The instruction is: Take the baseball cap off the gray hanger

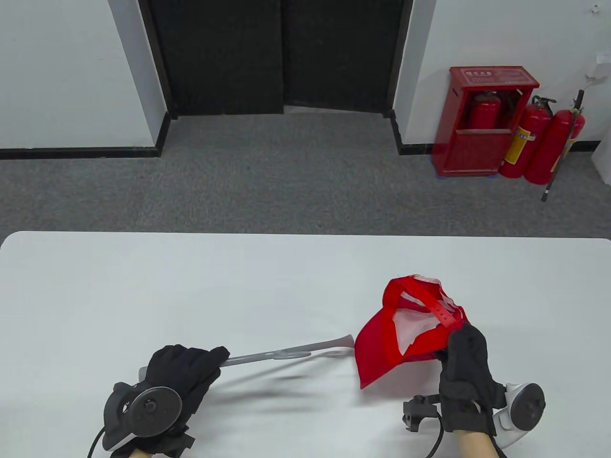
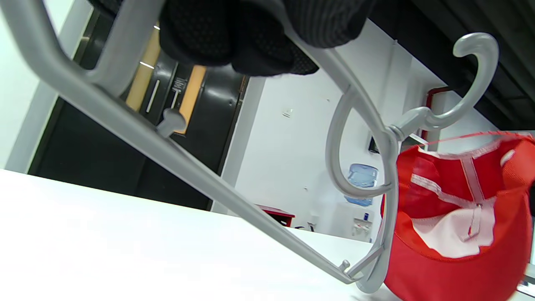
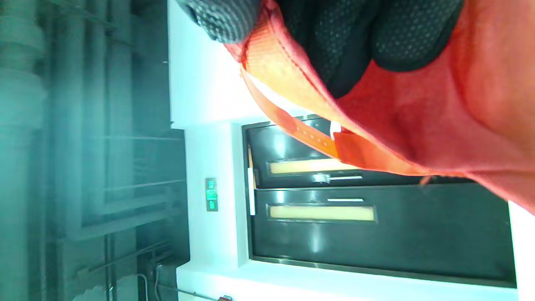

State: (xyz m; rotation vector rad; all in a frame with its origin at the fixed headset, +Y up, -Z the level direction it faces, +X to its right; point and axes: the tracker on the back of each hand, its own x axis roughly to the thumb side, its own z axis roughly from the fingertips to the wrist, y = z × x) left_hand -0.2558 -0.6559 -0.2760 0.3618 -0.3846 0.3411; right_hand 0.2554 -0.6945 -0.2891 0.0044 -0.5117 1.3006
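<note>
A gray plastic hanger (image 1: 286, 354) is held just above the white table, pointing right. My left hand (image 1: 210, 362) grips its left end. In the left wrist view the hanger (image 2: 188, 167) runs from my fingers (image 2: 234, 33) down to its far end, which sits against the red baseball cap (image 2: 459, 259). In the table view the cap (image 1: 382, 343) is upside down with its inside and strap showing. The hanger's right tip meets its left edge. My right hand (image 1: 458, 343) grips the cap's back rim. In the right wrist view its fingers (image 3: 376, 29) pinch the red fabric (image 3: 418, 125).
The white table (image 1: 191, 286) fills the lower half of the table view. Beyond its far edge is gray carpet, a red extinguisher cabinet (image 1: 477, 129) with two extinguishers at the back right, and dark double doors (image 1: 281, 52).
</note>
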